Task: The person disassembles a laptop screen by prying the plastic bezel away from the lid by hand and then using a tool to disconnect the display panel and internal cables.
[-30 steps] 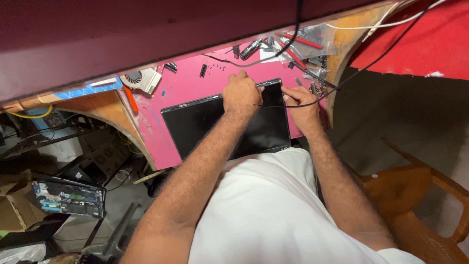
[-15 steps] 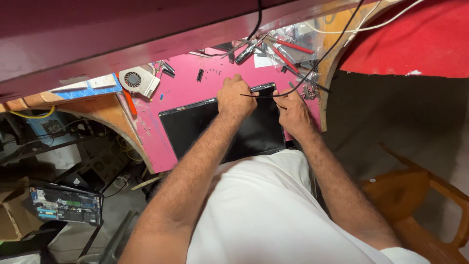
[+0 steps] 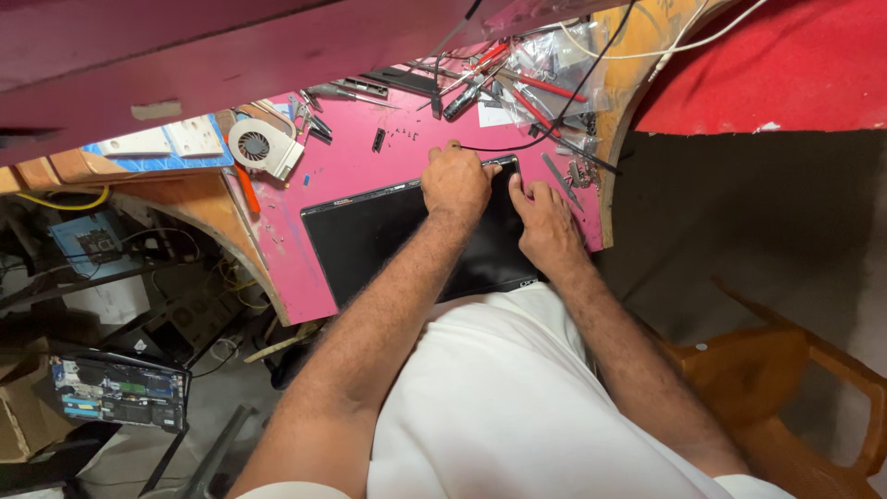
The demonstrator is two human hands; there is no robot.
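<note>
Both hands shifted little, left hand (image 3: 455,180) fingers curled on black panel's (image 3: 388,236) far edge, right hand (image 3: 547,222) flat (nothing gripped)

A white cooling fan (image 3: 259,148) lies on the pink table (image 3: 346,171) at about ten o'clock. Screwdrivers with red handles (image 3: 522,92) sit in a heap of tools at one o'clock. An orange chair (image 3: 795,407) stands at four o'clock. An opened laptop base (image 3: 120,393) with its circuit board showing rests at eight o'clock.
</note>
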